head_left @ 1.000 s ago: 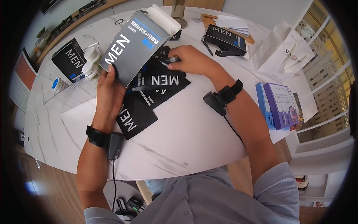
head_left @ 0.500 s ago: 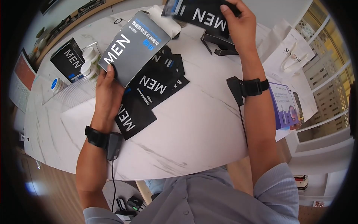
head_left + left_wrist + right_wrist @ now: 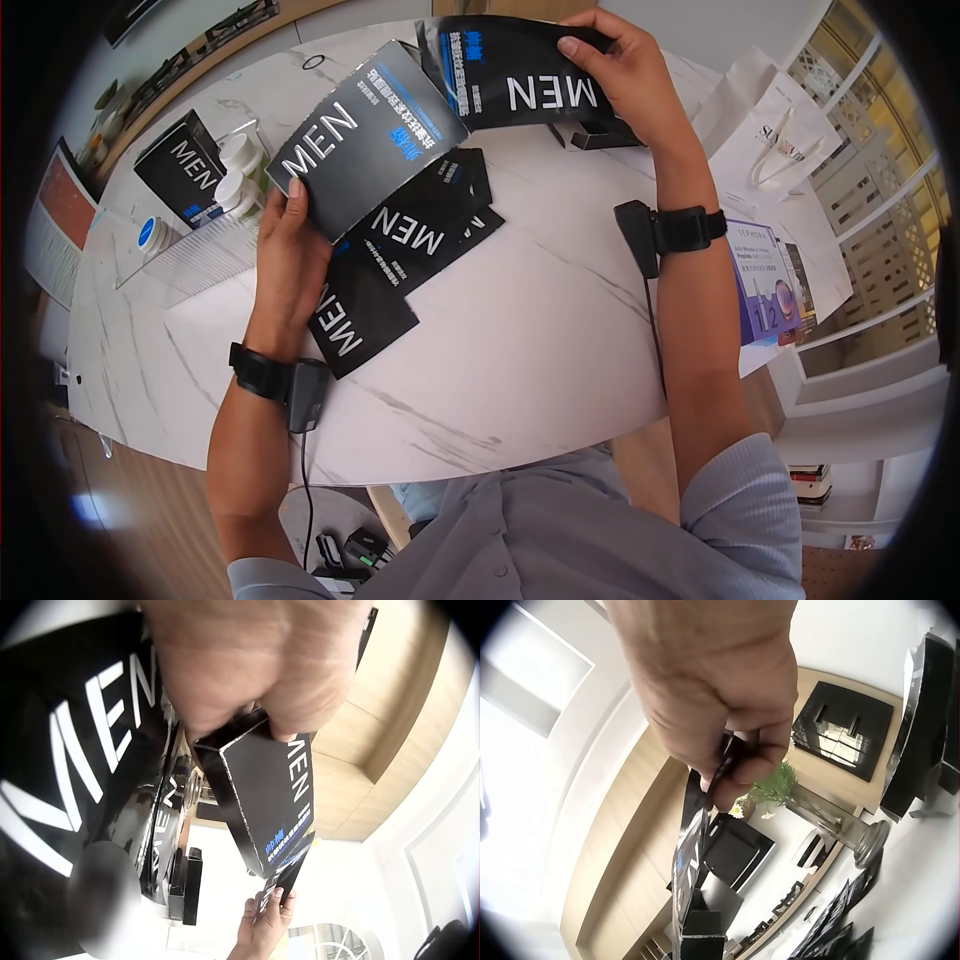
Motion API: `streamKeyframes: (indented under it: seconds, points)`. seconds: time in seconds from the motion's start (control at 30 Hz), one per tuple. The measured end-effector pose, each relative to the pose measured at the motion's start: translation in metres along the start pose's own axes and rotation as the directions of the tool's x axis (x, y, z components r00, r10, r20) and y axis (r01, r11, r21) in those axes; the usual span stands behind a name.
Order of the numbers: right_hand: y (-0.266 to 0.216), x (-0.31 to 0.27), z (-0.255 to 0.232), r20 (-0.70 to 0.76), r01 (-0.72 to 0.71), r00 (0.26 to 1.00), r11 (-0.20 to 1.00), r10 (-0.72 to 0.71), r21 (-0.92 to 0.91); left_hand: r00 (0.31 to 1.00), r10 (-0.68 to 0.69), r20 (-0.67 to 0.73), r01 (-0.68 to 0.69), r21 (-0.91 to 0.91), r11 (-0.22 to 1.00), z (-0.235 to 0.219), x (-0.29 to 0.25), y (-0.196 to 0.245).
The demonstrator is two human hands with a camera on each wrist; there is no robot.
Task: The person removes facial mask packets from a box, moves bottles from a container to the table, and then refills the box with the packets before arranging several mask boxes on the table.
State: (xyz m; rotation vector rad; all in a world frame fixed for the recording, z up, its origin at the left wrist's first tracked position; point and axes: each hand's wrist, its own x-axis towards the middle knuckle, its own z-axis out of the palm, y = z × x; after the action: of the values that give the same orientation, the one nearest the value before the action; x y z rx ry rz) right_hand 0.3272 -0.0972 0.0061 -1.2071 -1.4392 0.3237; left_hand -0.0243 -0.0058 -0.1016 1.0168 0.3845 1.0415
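Observation:
My left hand (image 3: 295, 250) grips the lower left end of a dark grey MEN box (image 3: 370, 135), thumb on its front, tilted above the table. My right hand (image 3: 630, 75) pinches one end of a black MEN sachet (image 3: 520, 75); the sachet's other end meets the box's upper right end. Whether that end is inside the box I cannot tell. Several black MEN sachets (image 3: 410, 235) lie overlapping below the box. In the left wrist view the box (image 3: 262, 795) is in the left hand (image 3: 262, 660). The right wrist view shows the right hand (image 3: 712, 697) holding the sachet (image 3: 690, 855) edge-on.
At the left stand a black MEN box (image 3: 180, 165), white jars (image 3: 237, 190) and a clear ribbed tray (image 3: 190, 262). Behind the right hand is another black box (image 3: 600, 135). A white paper bag (image 3: 765, 135) and a purple box (image 3: 765, 275) are at the right. A glass vase (image 3: 866, 844) holds flowers.
The right hand picked a sachet off the pile, lifted it up and right, then brought its free end against the box. The left hand's box has turned slightly clockwise, and its open flap no longer shows.

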Motion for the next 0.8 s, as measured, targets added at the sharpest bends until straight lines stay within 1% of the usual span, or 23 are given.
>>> streamKeyframes:
  seconds: [0.13, 0.23, 0.33, 0.43, 0.47, 0.5, 0.53, 0.63, 0.67, 0.7, 0.77, 0.8]
  points:
    - [-0.009, -0.004, -0.004, 0.078, -0.077, 0.994, 0.996, 0.074, 0.037, 1.0, 0.006, 0.023, -0.007, 0.038, 0.999, 0.001, -0.001, -0.001]
    - [-0.009, -0.003, -0.008, 0.145, -0.032, 0.989, 0.999, 0.036, -0.025, 0.999, 0.005, 0.033, -0.007, 0.057, 0.998, 0.001, -0.001, -0.001]
    - [-0.019, -0.004, -0.005, 0.17, 0.033, 0.985, 0.992, -0.012, -0.123, 0.998, -0.003, 0.058, 0.0, 0.062, 0.998, 0.003, -0.001, 0.001]
    - [-0.016, -0.002, -0.003, 0.264, -0.012, 0.963, 0.99, 0.05, -0.143, 0.997, -0.018, 0.08, 0.012, 0.068, 0.998, 0.004, -0.002, 0.0]
    - [-0.023, -0.004, 0.003, 0.238, 0.12, 0.969, 0.971, -0.069, -0.207, 0.996, -0.023, 0.086, 0.017, 0.07, 0.997, 0.004, -0.002, 0.0]
    - [-0.036, -0.01, 0.013, 0.219, 0.247, 0.957, 0.93, -0.19, -0.272, 0.996, -0.026, 0.091, 0.02, 0.068, 0.997, 0.005, -0.002, 0.0]
    - [-0.045, -0.015, 0.023, 0.209, 0.364, 0.928, 0.868, -0.308, -0.338, 0.995, -0.029, 0.095, 0.023, 0.067, 0.998, 0.005, -0.002, 0.0]
    - [-0.051, -0.019, 0.04, 0.038, 0.256, 0.955, 0.747, -0.296, -0.613, 0.996, -0.022, 0.087, 0.017, 0.055, 0.998, 0.004, -0.003, 0.002]
    - [-0.069, -0.016, 0.031, 0.072, 0.052, 0.997, 0.84, -0.016, -0.541, 0.996, -0.017, 0.082, 0.013, 0.048, 0.999, 0.003, -0.003, 0.002]
    - [-0.075, -0.014, 0.029, 0.075, -0.046, 0.993, 0.872, 0.095, -0.487, 0.997, -0.015, 0.077, 0.012, 0.047, 0.999, 0.003, -0.002, 0.002]
    - [-0.08, -0.013, 0.027, 0.096, -0.255, 0.946, 0.89, 0.311, -0.378, 0.997, -0.017, 0.071, 0.014, 0.046, 0.999, 0.002, -0.001, 0.0]
    - [-0.074, -0.013, 0.023, 0.172, -0.23, 0.943, 0.933, 0.284, -0.278, 0.997, -0.017, 0.07, 0.014, 0.042, 0.999, 0.003, -0.001, 0.0]
